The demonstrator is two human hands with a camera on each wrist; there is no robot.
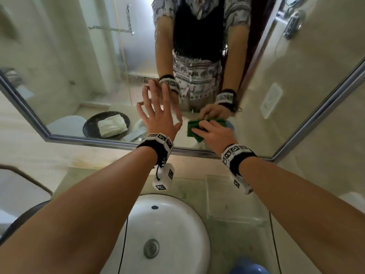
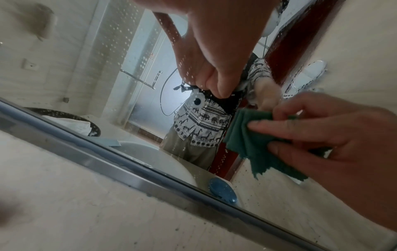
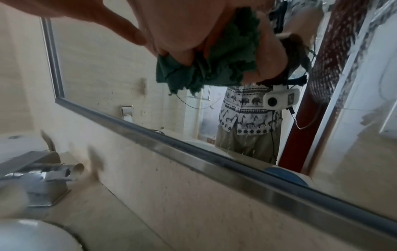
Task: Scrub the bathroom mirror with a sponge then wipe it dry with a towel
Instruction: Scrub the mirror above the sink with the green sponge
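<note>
The mirror [image 1: 79,66] has a metal frame [image 1: 98,142] and hangs above the sink. My left hand [image 1: 156,107] lies flat on the glass low in the middle, fingers spread and straight, meeting their reflection. Just to its right, my right hand [image 1: 213,133] grips a bunched green towel [image 1: 194,128] and holds it against the glass near the bottom edge. In the left wrist view the towel [image 2: 247,141] sits under the right hand's fingers [image 2: 300,129], and droplets speckle the glass. In the right wrist view the towel [image 3: 214,68] is crumpled in the palm. No sponge is visible.
A white basin [image 1: 167,224] with a metal drain [image 1: 151,248] sits below my arms. A blue object [image 1: 248,268] is at the bottom edge. The faucet [image 3: 43,178] shows at the left. The mirror reflects a black dish holding a folded white cloth [image 1: 111,125].
</note>
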